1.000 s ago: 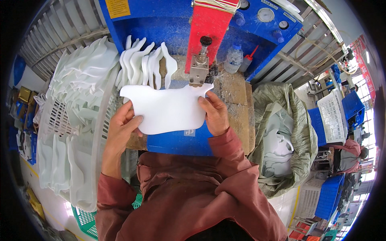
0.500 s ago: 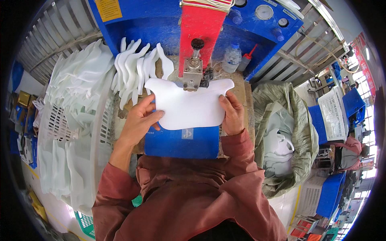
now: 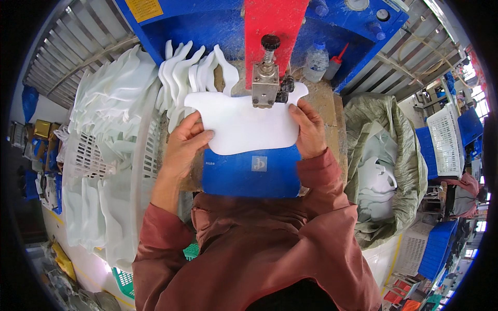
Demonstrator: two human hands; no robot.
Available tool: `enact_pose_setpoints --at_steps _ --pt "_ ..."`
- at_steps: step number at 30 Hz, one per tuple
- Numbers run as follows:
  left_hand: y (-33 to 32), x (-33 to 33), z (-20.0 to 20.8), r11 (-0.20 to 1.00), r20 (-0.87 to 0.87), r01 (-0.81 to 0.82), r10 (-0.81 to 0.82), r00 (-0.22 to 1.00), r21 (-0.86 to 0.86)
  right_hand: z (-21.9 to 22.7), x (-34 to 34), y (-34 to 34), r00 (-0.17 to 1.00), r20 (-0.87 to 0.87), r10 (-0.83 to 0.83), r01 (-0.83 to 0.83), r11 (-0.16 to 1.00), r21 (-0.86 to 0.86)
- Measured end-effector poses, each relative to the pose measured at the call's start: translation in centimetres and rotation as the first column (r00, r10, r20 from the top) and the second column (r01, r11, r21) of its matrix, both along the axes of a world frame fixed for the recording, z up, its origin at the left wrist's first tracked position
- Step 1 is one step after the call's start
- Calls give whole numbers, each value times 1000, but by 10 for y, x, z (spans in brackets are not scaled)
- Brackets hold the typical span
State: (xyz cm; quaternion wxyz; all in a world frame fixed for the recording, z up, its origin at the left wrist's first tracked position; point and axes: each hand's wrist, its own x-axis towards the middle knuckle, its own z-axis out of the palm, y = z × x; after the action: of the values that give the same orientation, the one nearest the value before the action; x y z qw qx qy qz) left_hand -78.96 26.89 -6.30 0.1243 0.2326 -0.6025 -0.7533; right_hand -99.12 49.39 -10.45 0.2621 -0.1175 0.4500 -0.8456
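Observation:
A flat white shaped sheet (image 3: 249, 127), its upper edge dipping between two flared corners, is held level between my two hands. My left hand (image 3: 189, 137) pinches its left edge, thumb on top. On its right edge, the thumb and fingers of my right hand (image 3: 310, 127) are closed. The metal machine head (image 3: 265, 83), topped by a black knob and a spring, hangs from a red arm (image 3: 272, 20) over the sheet's far edge and hides part of it. I cannot tell whether head and sheet touch. Nearer me, a blue pad (image 3: 251, 179) shows below the sheet.
Several similar white pieces (image 3: 179, 72) stand at the back left of the worktable. A white basket (image 3: 148, 155) at left holds many more. At right is a green woven sack (image 3: 410, 160) with white pieces inside. A plastic bottle (image 3: 315, 63) and a red-tipped squeeze bottle (image 3: 334, 65) stand behind.
The white sheet has turned slightly under the machine head, its right side going farther from me. Both hands keep their hold. The whole view has shifted a little.

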Motion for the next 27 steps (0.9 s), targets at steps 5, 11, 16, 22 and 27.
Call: enact_pose_setpoints --at_steps 5,11,16,22,27 --pt "18 -8 0 994 -84 5 3 996 105 10 1 20 1000 -10 -3 3 1000 23" --pt "29 -17 -7 994 -42 62 -58 997 88 17 4 45 998 -53 -27 30 998 50" --pt "37 -18 -11 992 -22 117 -117 993 41 17 7 61 995 -78 -55 62 994 87" --pt "52 -24 -12 987 -12 155 -154 988 44 8 9 79 990 -53 -128 132 988 78" --pt "62 -28 -15 975 -22 210 -209 978 72 1 10 95 986 -47 -162 165 984 74"
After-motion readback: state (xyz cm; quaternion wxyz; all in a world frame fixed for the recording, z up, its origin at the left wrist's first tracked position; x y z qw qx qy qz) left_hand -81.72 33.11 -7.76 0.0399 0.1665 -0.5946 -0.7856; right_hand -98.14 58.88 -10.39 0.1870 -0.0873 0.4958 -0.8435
